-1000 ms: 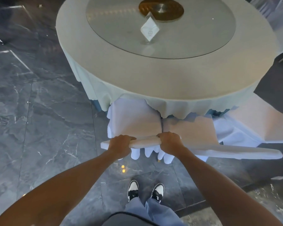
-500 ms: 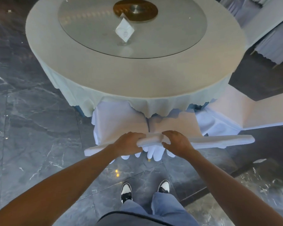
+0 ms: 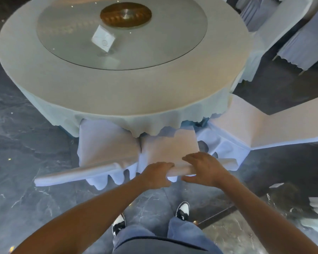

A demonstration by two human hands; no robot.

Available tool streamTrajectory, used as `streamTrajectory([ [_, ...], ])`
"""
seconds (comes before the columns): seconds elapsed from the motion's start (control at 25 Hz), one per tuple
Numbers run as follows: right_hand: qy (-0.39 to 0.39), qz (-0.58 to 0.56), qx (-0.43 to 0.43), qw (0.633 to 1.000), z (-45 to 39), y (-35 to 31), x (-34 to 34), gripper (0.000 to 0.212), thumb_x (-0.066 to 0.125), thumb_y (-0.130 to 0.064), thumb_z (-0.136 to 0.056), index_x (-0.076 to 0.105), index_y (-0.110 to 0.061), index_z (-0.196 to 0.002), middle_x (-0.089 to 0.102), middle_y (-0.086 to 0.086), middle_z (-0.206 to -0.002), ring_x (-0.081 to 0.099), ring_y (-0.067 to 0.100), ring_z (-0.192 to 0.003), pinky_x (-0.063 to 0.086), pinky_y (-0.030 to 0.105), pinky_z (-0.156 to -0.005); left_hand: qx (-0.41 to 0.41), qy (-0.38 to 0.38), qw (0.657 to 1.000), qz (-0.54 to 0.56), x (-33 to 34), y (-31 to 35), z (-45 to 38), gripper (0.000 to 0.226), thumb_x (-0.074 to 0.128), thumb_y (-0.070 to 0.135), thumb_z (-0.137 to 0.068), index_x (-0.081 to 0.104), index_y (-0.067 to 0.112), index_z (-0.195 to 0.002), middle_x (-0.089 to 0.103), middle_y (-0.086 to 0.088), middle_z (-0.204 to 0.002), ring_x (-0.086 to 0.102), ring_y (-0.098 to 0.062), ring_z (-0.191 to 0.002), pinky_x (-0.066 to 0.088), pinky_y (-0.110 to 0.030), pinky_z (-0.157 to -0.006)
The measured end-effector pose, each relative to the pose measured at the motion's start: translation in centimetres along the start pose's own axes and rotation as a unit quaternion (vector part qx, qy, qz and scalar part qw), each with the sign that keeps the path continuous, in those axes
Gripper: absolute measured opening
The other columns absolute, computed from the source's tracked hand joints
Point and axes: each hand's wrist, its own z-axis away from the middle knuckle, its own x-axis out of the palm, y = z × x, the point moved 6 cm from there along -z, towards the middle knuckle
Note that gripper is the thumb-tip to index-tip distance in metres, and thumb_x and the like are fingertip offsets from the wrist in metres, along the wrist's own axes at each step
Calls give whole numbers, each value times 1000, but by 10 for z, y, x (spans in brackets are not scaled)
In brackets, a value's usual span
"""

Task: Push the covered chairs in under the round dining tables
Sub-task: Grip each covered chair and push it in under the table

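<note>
Both hands sit on the top rail of the right covered chair (image 3: 170, 151), left hand (image 3: 157, 174) curled around it, right hand (image 3: 205, 168) half open over it, seat already under the table (image 3: 117, 88) at 12 o'clock.

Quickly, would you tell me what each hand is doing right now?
Left hand: grips the chair's covered backrest.
Right hand: fingers spread over the same backrest, not gripping it.

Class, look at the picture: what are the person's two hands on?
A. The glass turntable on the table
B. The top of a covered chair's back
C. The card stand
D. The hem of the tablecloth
B: the left hand and the right hand both lie on the top edge of the covered chair, below the round table.
</note>
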Motion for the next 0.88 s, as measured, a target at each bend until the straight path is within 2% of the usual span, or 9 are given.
streamTrajectory([
  [0.04,-13,14,0,1000,16,19,2,60,65,-53,-75,59,-23,-126,68,-3,-118,64,22,-102,48,36,-90,-14,15,1000,-12,5,9,-5,63,66,24,-84,45,25,-143,59,-1,-134,58,-22,-116,45,-31,-93],
  [0.12,-28,17,60,998,37,54,2,48,66,-28,-77,58,-25,-124,69,-3,-116,65,22,-97,50,35,-83,-54,49,997,-40,4,20,-6,60,61,14,-86,48,28,-142,64,-3,-127,61,-24,-111,48,-33,-90],
  [0.16,-27,11,94,995,40,69,1,42,63,-24,-79,59,-27,-122,70,-4,-113,65,21,-94,50,33,-79,-69,60,995,-49,2,22,-7,61,60,12,-86,48,30,-143,65,-3,-126,62,-25,-110,49,-33,-90],
  [0.24,-25,-18,144,989,35,77,2,34,61,-26,-82,65,-30,-116,72,-4,-104,66,21,-89,50,32,-73,-83,66,993,-53,0,21,-5,61,58,11,-87,48,34,-143,65,-2,-126,62,-26,-111,48,-31,-89],
  [0.44,-28,-27,161,986,12,77,8,36,58,-19,-76,70,-32,-107,73,-4,-92,66,23,-83,50,31,-69,-92,94,989,-62,-13,15,-11,59,50,7,-88,52,34,-140,66,2,-127,61,-23,-112,47,-31,-88],
  [0.64,-21,-3,175,984,-17,98,-4,32,55,-13,-79,70,-29,-102,70,-3,-85,63,22,-77,44,27,-59,-112,122,985,-45,-31,13,-32,50,56,16,-91,55,34,-137,67,1,-123,63,-26,-108,46,-32,-84],
  [0.72,-25,15,170,985,-30,105,-8,30,55,-13,-80,69,-28,-101,70,-4,-85,63,22,-78,41,26,-62,-124,132,982,-47,-39,11,-39,50,54,16,-90,55,37,-136,68,2,-121,63,-26,-105,41,-28,-74],
  [0.88,-25,15,149,988,-45,112,-11,29,56,-16,-82,69,-29,-104,71,-3,-87,64,19,-78,41,26,-68,-134,117,983,-44,-45,6,-52,50,50,16,-88,57,38,-132,69,2,-113,63,-25,-100,34,-27,-70],
])
